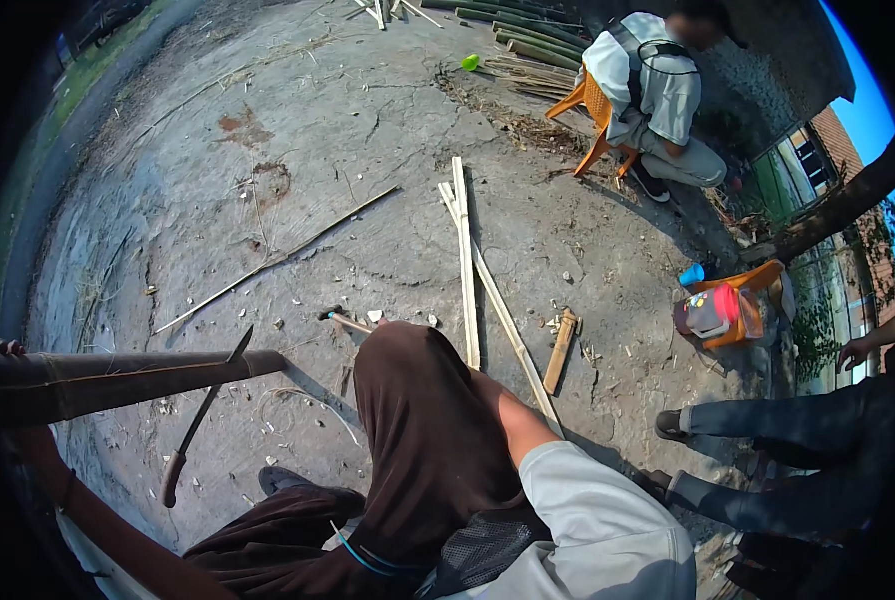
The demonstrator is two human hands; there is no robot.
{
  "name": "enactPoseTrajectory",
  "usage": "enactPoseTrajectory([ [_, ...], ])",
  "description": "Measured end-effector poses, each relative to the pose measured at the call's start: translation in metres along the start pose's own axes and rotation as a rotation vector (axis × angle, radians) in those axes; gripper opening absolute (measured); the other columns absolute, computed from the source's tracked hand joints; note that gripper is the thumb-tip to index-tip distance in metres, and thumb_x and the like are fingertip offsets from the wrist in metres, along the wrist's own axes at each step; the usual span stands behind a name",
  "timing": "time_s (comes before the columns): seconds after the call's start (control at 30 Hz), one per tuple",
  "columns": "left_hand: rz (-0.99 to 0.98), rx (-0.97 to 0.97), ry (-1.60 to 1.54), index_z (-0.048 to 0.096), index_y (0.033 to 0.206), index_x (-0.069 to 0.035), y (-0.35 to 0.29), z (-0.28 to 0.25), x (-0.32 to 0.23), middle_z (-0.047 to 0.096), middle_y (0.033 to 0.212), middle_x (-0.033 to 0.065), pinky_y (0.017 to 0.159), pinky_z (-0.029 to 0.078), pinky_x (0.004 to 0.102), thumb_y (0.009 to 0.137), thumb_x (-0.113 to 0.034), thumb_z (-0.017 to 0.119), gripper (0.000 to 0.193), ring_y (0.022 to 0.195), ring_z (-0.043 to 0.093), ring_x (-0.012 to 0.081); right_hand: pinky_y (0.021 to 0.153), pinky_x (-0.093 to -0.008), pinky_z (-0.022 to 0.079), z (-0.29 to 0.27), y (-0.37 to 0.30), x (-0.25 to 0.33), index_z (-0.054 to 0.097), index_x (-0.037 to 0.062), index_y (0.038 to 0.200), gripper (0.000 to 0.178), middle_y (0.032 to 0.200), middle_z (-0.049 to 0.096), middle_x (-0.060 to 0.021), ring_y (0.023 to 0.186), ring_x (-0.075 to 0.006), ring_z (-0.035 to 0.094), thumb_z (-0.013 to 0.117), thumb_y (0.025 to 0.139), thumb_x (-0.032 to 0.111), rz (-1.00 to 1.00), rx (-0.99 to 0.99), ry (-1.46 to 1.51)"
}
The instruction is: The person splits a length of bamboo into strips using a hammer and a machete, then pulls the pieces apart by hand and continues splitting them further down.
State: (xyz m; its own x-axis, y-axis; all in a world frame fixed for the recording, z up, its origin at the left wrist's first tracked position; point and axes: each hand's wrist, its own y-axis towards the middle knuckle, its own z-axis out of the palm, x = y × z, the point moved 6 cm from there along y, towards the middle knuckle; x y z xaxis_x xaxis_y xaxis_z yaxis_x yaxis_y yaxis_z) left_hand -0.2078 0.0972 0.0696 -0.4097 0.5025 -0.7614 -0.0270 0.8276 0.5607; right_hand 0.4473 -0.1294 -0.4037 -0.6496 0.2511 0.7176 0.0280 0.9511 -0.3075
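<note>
Left hand point(8, 347): at the far left rim, fingers curled over the top of the bamboo pole, wrist below it; closed around the pole as far as the dark rim lets it show.
Right hand: hidden behind the raised knee point(408, 390); the bare forearm point(508, 415) runs in behind it; how far open, and what it has hold of, cannot tell.
Bamboo pole point(148, 378): thick, dark brown; extends from the left rim to a blunt end left of the knee.
Knife point(200, 420): blade across the pole, tip above it, brown handle below; whether lodged in the pole, cannot tell.
Hand tool point(349, 321): dark head, wooden handle, on the ground side of the knee; handle end partly hidden.
Pale strips: 2, crossed, beyond the knee point(467, 270) point(511, 330).
Short wood piece point(562, 352): right of the strips, on the concrete ground point(368, 240).
Thin stick point(278, 262): diagonal, beyond the pole.
Co-worker 1 point(658, 85): seated on an orange chair point(598, 100), upper right, near stacked bamboo point(523, 30).
Co-worker 2 point(788, 425): dark jeans, right rim.
</note>
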Motion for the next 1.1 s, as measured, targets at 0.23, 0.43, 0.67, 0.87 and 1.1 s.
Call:
enactPoseTrajectory([
  [0.23, -0.147, 0.048, -0.501, 0.039, 0.140, -0.007, 0.044, 0.015, 0.072, 0.053, 0.135, 0.0143, 0.095, 0.054, 0.0364, 0.095, -0.016, 0.066, 0.054, 0.117, 0.058, 0.0293, 0.085, -0.0483, 0.051, -0.150, 0.056, 0.121, 0.060, 0.0074, 0.123, 0.055, 0.103, 0.069, -0.0233, 0.101, -0.0424, 0.066, 0.055, 0.098, 0.056, -0.235, -0.197, -0.005],
  [0.43, 0.095, 0.117, -0.334, 0.050, 0.141, -0.002, -0.015, 0.112, -0.066, 0.059, 0.136, 0.0123, 0.109, 0.046, 0.0390, 0.103, -0.033, 0.054, 0.049, 0.124, 0.060, 0.0253, 0.052, -0.0353, 0.051, -0.237, -0.004, 0.265, 0.046, 0.0074, 0.122, 0.049, 0.074, 0.059, -0.0078, 0.058, -0.0202, 0.063, 0.051, 0.102, 0.051, -0.302, -0.238, 0.553],
  [0.67, 0.187, 0.001, -0.268, 0.058, 0.131, 0.002, -0.032, 0.134, -0.099, 0.066, 0.121, 0.0144, 0.096, 0.052, 0.0380, 0.102, -0.032, 0.056, 0.045, 0.110, 0.067, 0.0249, 0.054, -0.0322, 0.047, -0.157, -0.031, 0.302, 0.046, 0.0070, 0.107, 0.020, 0.068, 0.051, -0.0024, 0.056, -0.0132, 0.052, 0.047, 0.105, 0.027, -0.725, -0.274, 0.583],
  [0.87, 0.153, -0.080, -0.344, 0.059, 0.132, 0.000, -0.039, 0.132, -0.100, 0.066, 0.122, 0.0139, 0.097, 0.052, 0.0378, 0.101, -0.031, 0.060, 0.043, 0.110, 0.067, 0.0239, 0.059, -0.0504, 0.049, -0.119, -0.002, 0.271, 0.055, 0.0006, 0.116, 0.024, 0.085, 0.057, -0.0211, 0.070, -0.0377, 0.063, 0.052, 0.103, 0.020, -0.597, -0.270, 0.065],
  [1.1, 0.128, -0.151, -0.209, 0.060, 0.129, -0.002, -0.064, 0.096, -0.106, 0.067, 0.120, 0.0114, 0.093, 0.053, 0.0354, 0.103, -0.035, 0.059, 0.042, 0.106, 0.068, 0.0206, 0.063, -0.0525, 0.053, -0.098, -0.013, 0.316, 0.052, -0.0009, 0.123, 0.028, 0.115, 0.051, -0.0289, 0.080, -0.0439, 0.065, 0.051, 0.103, 0.019, -0.536, -0.058, 0.108],
])
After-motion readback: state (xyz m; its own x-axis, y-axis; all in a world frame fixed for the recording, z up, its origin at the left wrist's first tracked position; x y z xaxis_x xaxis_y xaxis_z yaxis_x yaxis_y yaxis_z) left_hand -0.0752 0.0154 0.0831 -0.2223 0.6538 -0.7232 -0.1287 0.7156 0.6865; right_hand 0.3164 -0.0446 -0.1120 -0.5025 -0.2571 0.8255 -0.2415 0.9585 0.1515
